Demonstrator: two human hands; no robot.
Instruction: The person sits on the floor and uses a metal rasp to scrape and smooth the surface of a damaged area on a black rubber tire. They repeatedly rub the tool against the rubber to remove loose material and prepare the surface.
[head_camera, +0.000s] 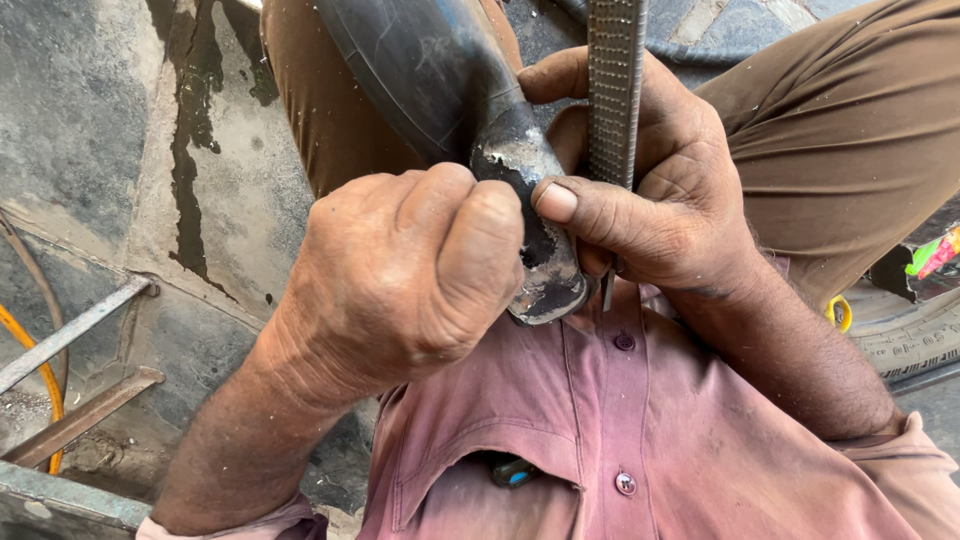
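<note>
at the centre of the frame the left hand (400, 275) is clenched on a folded black rubber tube (470, 110); the right hand (640, 190) grips a metal rasp (613, 90) upright beside it, thumb touching the scuffed fold.

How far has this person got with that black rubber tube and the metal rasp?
Already done, it seems: a patch on the folded black rubber tube looks scuffed grey and rough. In hand: the left hand pinches the tube's fold while the right hand holds the metal rasp beside it. Nothing covers the patch yet.
</note>
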